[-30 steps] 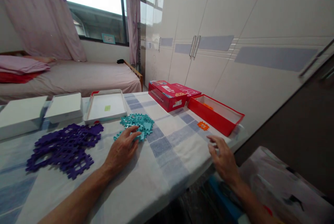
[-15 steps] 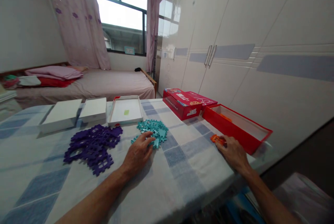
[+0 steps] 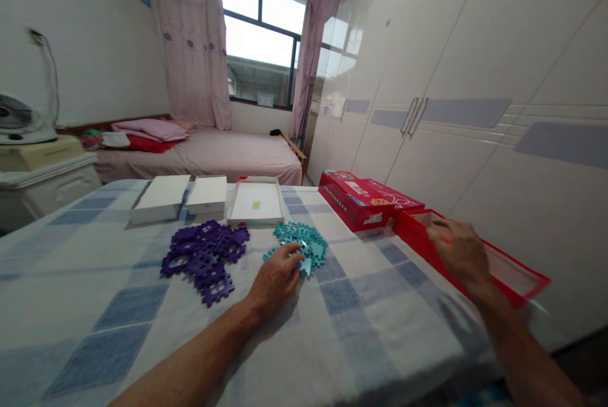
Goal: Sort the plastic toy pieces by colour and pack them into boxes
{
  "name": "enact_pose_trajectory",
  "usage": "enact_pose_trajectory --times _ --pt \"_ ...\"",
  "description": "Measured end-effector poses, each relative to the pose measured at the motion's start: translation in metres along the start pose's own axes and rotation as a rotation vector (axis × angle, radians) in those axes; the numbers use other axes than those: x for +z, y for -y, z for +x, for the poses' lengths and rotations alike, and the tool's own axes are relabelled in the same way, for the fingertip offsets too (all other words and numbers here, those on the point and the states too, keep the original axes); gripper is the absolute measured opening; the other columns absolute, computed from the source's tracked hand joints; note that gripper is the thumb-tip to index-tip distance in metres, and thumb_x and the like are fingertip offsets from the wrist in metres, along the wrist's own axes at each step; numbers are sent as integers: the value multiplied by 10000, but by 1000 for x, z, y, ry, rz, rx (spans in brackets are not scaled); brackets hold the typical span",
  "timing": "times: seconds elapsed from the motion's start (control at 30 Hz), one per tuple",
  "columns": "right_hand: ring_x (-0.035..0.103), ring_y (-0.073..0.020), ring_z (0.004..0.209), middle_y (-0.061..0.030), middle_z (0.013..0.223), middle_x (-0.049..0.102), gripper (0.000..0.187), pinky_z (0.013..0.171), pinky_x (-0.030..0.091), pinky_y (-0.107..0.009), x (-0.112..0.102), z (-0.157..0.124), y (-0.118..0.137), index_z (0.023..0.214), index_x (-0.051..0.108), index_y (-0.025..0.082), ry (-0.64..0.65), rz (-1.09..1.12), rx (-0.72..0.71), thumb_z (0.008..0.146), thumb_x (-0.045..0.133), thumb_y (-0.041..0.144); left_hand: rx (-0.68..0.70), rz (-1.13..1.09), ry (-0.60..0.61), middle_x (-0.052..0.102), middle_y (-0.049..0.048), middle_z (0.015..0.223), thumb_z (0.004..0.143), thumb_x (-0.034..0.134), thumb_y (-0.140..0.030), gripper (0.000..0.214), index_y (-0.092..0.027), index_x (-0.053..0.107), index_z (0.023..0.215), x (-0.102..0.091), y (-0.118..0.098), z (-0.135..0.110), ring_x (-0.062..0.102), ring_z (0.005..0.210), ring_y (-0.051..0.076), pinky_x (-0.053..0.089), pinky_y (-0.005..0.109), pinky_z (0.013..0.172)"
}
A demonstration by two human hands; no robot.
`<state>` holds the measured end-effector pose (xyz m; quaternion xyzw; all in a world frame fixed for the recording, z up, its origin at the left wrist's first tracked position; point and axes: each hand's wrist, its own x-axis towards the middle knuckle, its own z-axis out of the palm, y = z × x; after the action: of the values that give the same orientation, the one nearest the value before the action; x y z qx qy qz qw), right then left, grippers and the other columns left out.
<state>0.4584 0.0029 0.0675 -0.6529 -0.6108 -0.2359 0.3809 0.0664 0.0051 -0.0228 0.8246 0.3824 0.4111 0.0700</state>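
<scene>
My left hand (image 3: 275,277) rests on the checked tablecloth (image 3: 361,325), its fingers curled on the near edge of a pile of teal puzzle pieces (image 3: 304,242). My right hand (image 3: 460,252) hovers over the open red box (image 3: 517,274) at the table's right edge, fingers bent around a small orange piece (image 3: 445,240) that barely shows. A heap of purple puzzle pieces (image 3: 204,255) lies left of the teal pile.
A white open tray (image 3: 256,201) and two white boxes (image 3: 183,197) stand behind the piles. A closed red box (image 3: 356,204) and a flat red lid (image 3: 394,195) sit at the back right. A white wardrobe stands to the right; a bed lies beyond the table.
My right hand has taken the orange piece off the tablecloth and lifted it over the open red box. The left hand stays on the teal pile. The view has swung left.
</scene>
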Motion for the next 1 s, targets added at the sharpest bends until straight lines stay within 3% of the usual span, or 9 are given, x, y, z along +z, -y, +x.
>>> enact_pose_trajectory --times 0.17,0.27,0.43,0.63,0.77,0.9,1.0 --pt "550 -234 1110 -110 1162 610 281 984 415 -413 54 -5 138 1065 624 186 314 337 -280 849 492 309 -1 -14 31 602 112 1186 790 495 -62 292 -191 644 1005 1 0 -1 581 1097 231 502 401 955" --pt "520 -220 1157 -101 1221 593 309 990 404 -395 82 -3 212 1139 600 175 448 416 -417 846 522 238 -7 -16 47 604 103 1173 780 500 -62 291 -199 646 991 1 1 -1 575 1090 228 492 393 961" --pt "487 -233 1200 -104 1274 580 394 962 396 -396 126 1 290 1234 553 175 641 232 -570 843 553 221 -44 -4 94 603 127 1170 770 495 -74 292 -174 658 989 1 1 -1 563 1077 251 476 416 969" --pt "568 -241 1080 -112 1112 659 271 879 408 -397 170 -1 321 1067 642 179 770 50 -651 839 501 142 -103 40 140 617 150 1086 782 472 -98 314 -114 654 1037 4 2 -1 560 1030 267 483 412 927" --pt "619 -222 920 -112 974 685 208 833 410 -353 181 0 325 911 665 148 773 24 -653 835 476 106 -155 38 131 625 140 1039 774 481 -92 276 -104 663 981 3 1 -1 563 1016 257 483 392 916" --pt "559 -231 1015 -135 1070 630 247 885 384 -347 174 8 329 1021 597 122 636 49 -629 862 411 86 -128 29 117 624 129 1080 769 491 -78 303 -124 660 1017 2 1 -1 563 1036 249 479 393 934" --pt "501 -248 1071 -163 1124 571 266 924 361 -374 156 23 326 1082 520 102 456 88 -519 867 368 64 -61 11 97 598 126 1191 771 490 -62 331 -139 653 1050 3 4 -3 548 1103 240 465 393 975"
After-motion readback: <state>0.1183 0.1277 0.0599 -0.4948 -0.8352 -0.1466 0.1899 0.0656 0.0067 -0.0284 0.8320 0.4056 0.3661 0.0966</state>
